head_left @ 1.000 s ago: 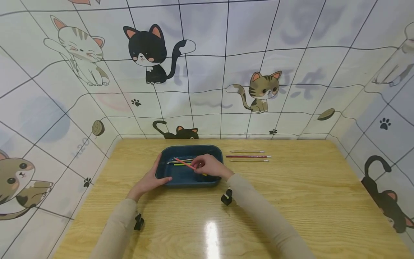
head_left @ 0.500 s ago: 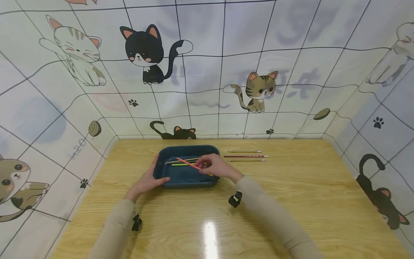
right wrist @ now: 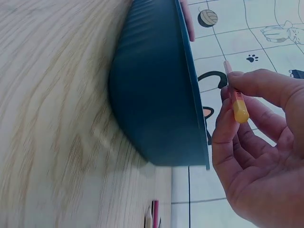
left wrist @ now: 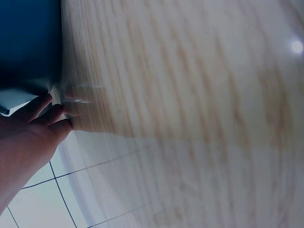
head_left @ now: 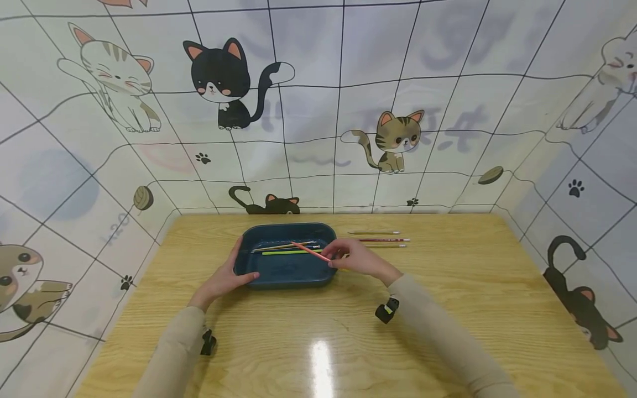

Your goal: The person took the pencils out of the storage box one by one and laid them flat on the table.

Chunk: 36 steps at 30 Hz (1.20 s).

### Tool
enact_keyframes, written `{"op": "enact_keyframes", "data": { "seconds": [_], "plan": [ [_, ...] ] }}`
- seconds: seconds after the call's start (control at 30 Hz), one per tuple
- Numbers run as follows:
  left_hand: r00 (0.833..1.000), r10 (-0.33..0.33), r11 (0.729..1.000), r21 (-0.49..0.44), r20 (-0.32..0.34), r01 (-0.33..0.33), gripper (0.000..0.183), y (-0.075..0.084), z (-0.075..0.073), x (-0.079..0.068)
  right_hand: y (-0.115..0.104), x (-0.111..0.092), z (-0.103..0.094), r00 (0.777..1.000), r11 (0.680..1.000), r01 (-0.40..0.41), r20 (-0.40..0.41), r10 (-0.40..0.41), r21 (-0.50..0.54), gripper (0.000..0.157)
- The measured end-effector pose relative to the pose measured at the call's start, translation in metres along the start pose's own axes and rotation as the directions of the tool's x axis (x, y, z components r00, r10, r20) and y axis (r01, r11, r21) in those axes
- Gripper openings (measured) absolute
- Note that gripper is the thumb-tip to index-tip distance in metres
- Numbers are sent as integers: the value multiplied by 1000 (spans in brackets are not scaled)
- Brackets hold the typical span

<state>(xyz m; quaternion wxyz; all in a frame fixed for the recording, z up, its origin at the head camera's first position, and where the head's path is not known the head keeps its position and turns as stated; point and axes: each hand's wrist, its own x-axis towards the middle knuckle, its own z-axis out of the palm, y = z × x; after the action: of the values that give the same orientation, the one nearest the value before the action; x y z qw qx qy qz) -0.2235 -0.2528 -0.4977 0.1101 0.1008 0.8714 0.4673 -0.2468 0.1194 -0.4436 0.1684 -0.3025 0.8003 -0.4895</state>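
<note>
A dark blue rectangular tray (head_left: pixel 278 272) stands near the back of the table. My left hand (head_left: pixel 221 281) holds its left front corner, thumb over the rim and fingers along the outer wall. Between thumb and fingertips my right hand (head_left: pixel 358 258) pinches a slim pink pencil (head_left: pixel 311 251), at the tray's right rim. The pencil slants up to the left over the tray, and its rounded yellow end (right wrist: pixel 241 114) shows in the right wrist view. Inside the tray lie a yellow-green pencil (head_left: pixel 278 253) and darker pencils (head_left: pixel 278 247).
Right of the tray, pencils lie side by side: a natural-coloured one (head_left: pixel 373 232), a red one (head_left: pixel 385 240) and another (head_left: pixel 395 246), partly behind my right hand. The wooden table (head_left: pixel 448 309) meets walls with cat drawings (head_left: pixel 398 141) at the back and sides.
My right hand has moved right with the pink pencil, from over the tray's inside to its right rim. The left hand stays on the tray. The head view has shifted slightly.
</note>
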Motion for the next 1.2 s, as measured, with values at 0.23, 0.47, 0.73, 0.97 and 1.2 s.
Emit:
{"op": "enact_keyframes", "data": {
  "seconds": [0.23,0.47,0.73,0.97,1.2],
  "plan": [
    [1000,11,1000,-8,7,-10,109,0,0,0,6,-19,-15,1000,998,-3,-10,2,-62,21],
    [1000,1,1000,-7,12,-1,108,4,0,-1,17,-35,-32,999,994,-15,-32,12,-106,22],
    [999,15,999,-35,28,-14,103,39,-5,-15,28,-50,-49,998,990,-33,-57,25,-136,20],
    [1000,7,999,-46,30,-5,102,42,-5,-16,32,-60,-61,994,989,-62,-97,49,-137,19],
    [999,8,998,-62,32,-6,103,40,-5,-16,39,-64,-65,992,988,-64,-115,48,-141,18]
  ]
}}
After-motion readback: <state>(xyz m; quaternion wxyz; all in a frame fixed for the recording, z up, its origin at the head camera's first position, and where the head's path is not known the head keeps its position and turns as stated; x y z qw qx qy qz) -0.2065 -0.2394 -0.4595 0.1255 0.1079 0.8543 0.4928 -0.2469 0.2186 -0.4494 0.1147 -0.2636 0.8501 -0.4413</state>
